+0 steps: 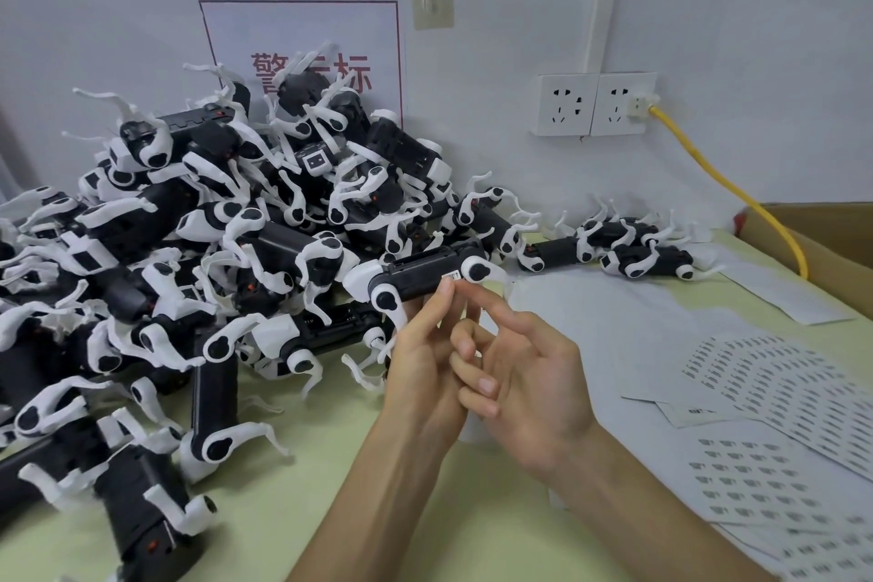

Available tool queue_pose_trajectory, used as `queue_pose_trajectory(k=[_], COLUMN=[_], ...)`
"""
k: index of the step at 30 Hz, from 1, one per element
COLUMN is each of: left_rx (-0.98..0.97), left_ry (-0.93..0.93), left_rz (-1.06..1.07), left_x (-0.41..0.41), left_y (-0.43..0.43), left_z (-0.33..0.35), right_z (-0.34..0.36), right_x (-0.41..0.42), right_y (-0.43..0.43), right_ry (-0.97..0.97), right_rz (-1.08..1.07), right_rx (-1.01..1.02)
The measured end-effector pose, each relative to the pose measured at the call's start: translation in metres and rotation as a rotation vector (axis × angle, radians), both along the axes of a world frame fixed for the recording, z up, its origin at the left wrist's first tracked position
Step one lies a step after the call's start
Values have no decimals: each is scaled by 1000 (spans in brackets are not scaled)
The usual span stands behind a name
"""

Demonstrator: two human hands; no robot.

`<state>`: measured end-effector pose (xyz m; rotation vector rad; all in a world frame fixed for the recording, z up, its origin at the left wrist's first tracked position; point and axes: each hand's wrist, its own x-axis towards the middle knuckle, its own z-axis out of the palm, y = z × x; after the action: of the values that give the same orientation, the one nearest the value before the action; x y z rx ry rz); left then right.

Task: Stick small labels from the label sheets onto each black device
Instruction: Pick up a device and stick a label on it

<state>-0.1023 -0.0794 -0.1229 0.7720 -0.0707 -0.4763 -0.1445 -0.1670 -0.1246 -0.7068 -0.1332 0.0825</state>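
In the head view, one black device (423, 274) is held up above the counter (378, 501), just in front of the large pile of devices (212, 227), with a few more devices (628, 246) laid near the wall. It is judged to be light and rigid, a smooth plastic body with thin white legs that could snag or bend, so it is best taken by the black trunk between the leg joints and not by a leg. That is how it is gripped: the left hand (425, 364) is closed around the trunk from below, and one fingertip is laid just under a small white label (452, 275) already seated on the body's side. The right hand (524, 373) is kept loose and spread, the forefinger is stretched toward the label without clearly touching it, and nothing is seen between its fingers. The label sheets (760, 373) are spread flat on the counter to the right, and being thin paper, they are likely to lift or curl when peeled.
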Motion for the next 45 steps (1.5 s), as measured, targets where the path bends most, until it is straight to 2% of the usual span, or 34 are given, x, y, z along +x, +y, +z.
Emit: queue_pose_trajectory(k=[32,45], left_rx=[36,118], left_ry=[17,11], left_rz=[46,341], left_x=[-2,-8], left_y=[-3,-6], left_z=[1,2], right_z=[-4,-8], right_x=[1,-1], right_y=[1,6], right_ry=[30,27], right_rz=[-46,-68], right_rx=[4,-18])
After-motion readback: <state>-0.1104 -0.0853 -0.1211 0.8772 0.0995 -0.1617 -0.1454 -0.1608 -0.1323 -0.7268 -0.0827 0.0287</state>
